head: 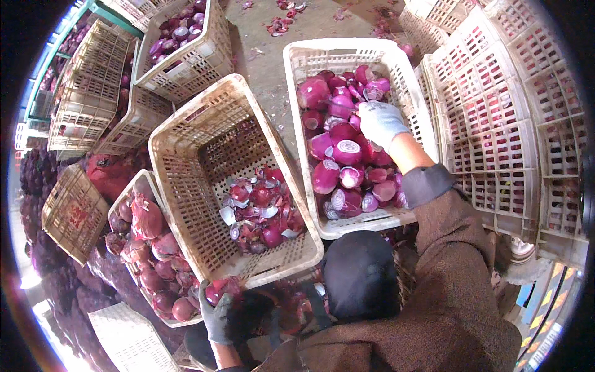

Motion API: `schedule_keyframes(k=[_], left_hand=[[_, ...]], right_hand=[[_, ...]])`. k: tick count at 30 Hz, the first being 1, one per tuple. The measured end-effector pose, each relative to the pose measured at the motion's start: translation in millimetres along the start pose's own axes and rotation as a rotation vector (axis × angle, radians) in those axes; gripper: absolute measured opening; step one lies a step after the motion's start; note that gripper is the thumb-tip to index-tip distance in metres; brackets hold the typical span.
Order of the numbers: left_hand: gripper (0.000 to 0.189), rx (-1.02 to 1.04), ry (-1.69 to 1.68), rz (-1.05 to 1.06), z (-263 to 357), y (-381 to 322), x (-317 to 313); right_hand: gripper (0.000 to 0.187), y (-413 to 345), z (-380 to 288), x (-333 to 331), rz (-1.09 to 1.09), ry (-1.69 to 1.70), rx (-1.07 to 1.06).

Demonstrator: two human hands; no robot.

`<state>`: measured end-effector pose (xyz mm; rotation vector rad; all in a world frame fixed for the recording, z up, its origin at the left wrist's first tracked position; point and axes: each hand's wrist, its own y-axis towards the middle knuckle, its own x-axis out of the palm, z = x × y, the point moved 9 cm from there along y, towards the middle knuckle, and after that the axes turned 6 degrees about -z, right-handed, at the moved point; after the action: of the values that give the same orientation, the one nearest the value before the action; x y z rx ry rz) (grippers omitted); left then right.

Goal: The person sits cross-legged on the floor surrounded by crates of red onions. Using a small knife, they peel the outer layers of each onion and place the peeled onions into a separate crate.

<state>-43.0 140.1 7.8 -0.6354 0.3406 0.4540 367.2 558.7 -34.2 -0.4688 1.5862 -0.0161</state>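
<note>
My left hand [219,316], in a grey work glove, holds a red onion [222,289] with its papery skin on. It is at the near corner of a plastic crate [183,218] with onion skins and trimmings [265,204] at its bottom. My right hand [382,122], in a pale glove, reaches into a white crate [302,153] and touches the peeled red onions [341,144]. Its fingers are curled downward, and what they hold, if anything, is hidden. Several peeled onions show pale cut ends. Unpeeled red onions [160,260] fill a smaller crate at the left.
Stacked crates [488,121] wall off the right side. At the upper left stands another crate of peeled onions [186,69]. Filled dark mesh sacks [69,288] lie along the left. Skin scraps [279,25] litter the concrete floor [260,60]. My dark-covered knee [361,274] is close to the crates.
</note>
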Motion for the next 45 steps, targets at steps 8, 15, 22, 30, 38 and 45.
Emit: schedule_keyframes(k=[8, 15, 22, 30, 38, 45], left_hand=[[0.073, 0.054, -0.022, 0.017, -7.2, -7.7, -2.2], [0.073, -0.039, -0.132, -0.007, -24.0, -0.8, -0.3], [0.072, 0.054, 0.06, 0.012, -9.1, -2.4, -4.4], [0.081, 0.065, -0.103, 0.007, -34.0, -11.5, -6.9], [0.085, 0.128, 0.209, 0.102, -35.7, -14.0, -17.1], [0.085, 0.132, -0.157, 0.048, -47.7, -15.7, -10.0]], right_hand=[[0.021, -22.5, 24.5, 73.3, -0.448, 0.821, 0.379], [0.017, -15.7, 35.0, 76.1, -0.44, 0.953, 0.357], [0.021, 19.5, 12.8, 70.0, -0.366, 0.79, 0.375], [0.024, -22.5, 31.8, 30.7, -0.579, 0.201, 0.146], [0.02, -41.4, -3.2, -18.4, -0.166, 0.914, 0.066], [0.025, -126.9, -51.0, -79.8, 0.152, 1.691, -0.218]])
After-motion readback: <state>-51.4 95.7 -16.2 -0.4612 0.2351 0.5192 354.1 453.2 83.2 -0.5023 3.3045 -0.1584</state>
